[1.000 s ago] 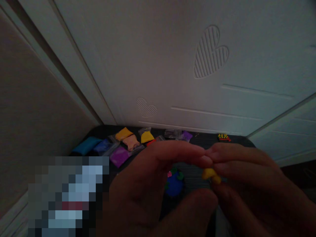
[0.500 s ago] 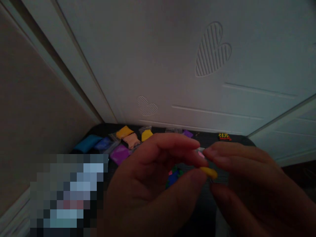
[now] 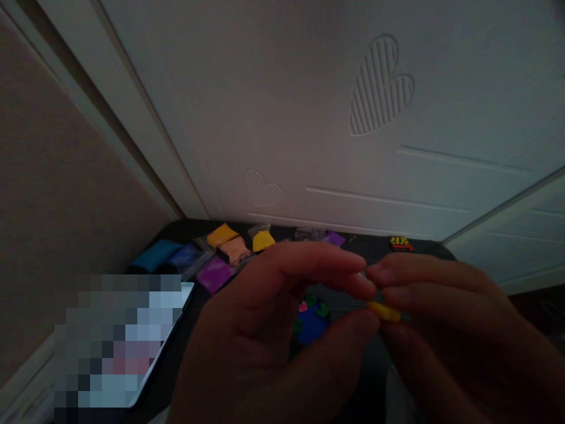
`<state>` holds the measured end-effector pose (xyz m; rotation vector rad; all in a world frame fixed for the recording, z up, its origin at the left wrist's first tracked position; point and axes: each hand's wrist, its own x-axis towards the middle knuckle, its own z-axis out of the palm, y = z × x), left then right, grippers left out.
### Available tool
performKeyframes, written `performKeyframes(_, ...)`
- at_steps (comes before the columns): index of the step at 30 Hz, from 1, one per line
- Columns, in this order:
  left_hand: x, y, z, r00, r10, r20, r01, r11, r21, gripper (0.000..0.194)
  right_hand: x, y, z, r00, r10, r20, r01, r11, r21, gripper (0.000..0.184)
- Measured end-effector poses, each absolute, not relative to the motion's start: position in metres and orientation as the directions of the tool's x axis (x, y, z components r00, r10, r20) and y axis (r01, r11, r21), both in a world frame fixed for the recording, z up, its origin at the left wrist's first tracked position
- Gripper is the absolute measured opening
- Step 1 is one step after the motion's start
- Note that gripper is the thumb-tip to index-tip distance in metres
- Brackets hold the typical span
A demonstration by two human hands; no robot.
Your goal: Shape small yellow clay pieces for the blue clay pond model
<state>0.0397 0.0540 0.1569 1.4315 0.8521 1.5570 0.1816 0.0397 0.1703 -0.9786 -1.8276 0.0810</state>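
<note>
A small elongated piece of yellow clay [image 3: 384, 311] is pinched at its left end between the thumb and fingers of my left hand [image 3: 269, 330]. My right hand [image 3: 459, 330] closes on its other end, thumb below and fingers above. A small greyish tip shows by the right fingers, too dim to name. Behind my left hand, seen partly through the gap under its fingers, lies a blue round clay piece [image 3: 312, 327] with green leaf-like shapes and a pink bit on it.
Bags of coloured clay line the back left of the dark table [image 3: 348, 294], among them purple [image 3: 215, 275], yellow [image 3: 263, 241] and orange [image 3: 223, 235]. A pixelated tablet-like screen [image 3: 161, 341] stands at left. A small red-and-yellow piece [image 3: 401, 243] lies back right, before a white panel [image 3: 300, 118].
The yellow clay and my left fingertips have shifted slightly right. My right thumb and fingers have come together around the clay's right end. More of the blue piece shows.
</note>
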Motion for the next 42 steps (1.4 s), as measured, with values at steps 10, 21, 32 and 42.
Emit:
performKeyframes(10,0.037,0.055,0.157,0.037,0.884,0.466,-0.104,-0.460,0.882,0.027,0.172,0.036,0.177,-0.070,0.675,0.734,0.488,0.665,-0.565,0.015)
performKeyframes(21,0.037,0.053,0.155,0.021,0.875,0.484,-0.023,-0.484,0.875,0.026,0.179,0.041,0.172,-0.094,0.659,0.746,0.556,0.657,-0.510,0.009)
performKeyframes(32,0.038,0.052,0.156,-0.012,0.871,0.491,0.020,-0.491,0.871,0.026,0.180,0.040,0.172,-0.132,0.662,0.738,0.578,0.656,-0.486,0.012)
performKeyframes(42,0.042,0.057,0.159,0.082,0.962,0.260,-0.424,-0.203,0.883,0.025,0.180,0.039,0.167,-0.082,0.719,0.690,0.572,0.601,-0.558,0.021)
